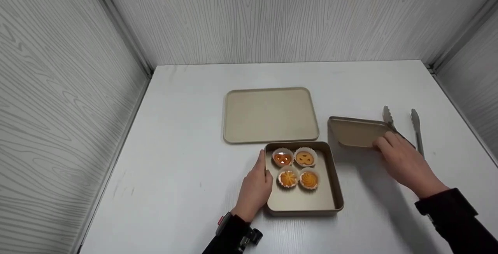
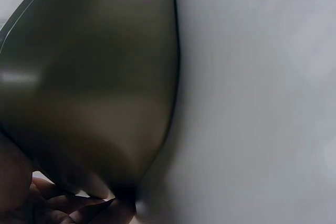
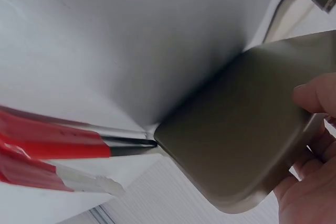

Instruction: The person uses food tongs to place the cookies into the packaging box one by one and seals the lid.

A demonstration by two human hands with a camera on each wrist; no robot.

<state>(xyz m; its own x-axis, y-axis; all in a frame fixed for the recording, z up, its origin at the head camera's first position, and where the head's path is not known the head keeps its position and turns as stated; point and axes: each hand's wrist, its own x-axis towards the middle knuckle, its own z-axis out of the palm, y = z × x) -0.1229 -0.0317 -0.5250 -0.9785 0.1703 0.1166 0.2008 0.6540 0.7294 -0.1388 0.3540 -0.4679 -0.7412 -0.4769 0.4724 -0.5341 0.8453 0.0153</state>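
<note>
A deep, gold-coloured square baking pan point(image 1: 327, 201) sits on the white table with several small egg tarts in pleated paper cups, among them a glossy orange tart point(image 1: 283, 158) and a swirled tart point(image 1: 309, 180). My left hand point(image 1: 255, 188) grips the pan's left wall; the left wrist view shows that pan wall point(image 2: 100, 87) close up. To the right, my right hand point(image 1: 404, 162) pinches the near edge of a shallow baking tray point(image 1: 354, 133), which is tilted with that edge raised. Its underside fills much of the right wrist view, where the thumb point(image 3: 317, 95) presses on it.
Behind the pan a flat beige tray point(image 1: 271, 116) lies on the table point(image 1: 175, 149). Metal tongs point(image 1: 417, 129) lie to the right, partly behind the right hand; their red handles point(image 3: 52, 140) show in the right wrist view. Panels with a wood-grain pattern point(image 1: 272, 20) enclose the table.
</note>
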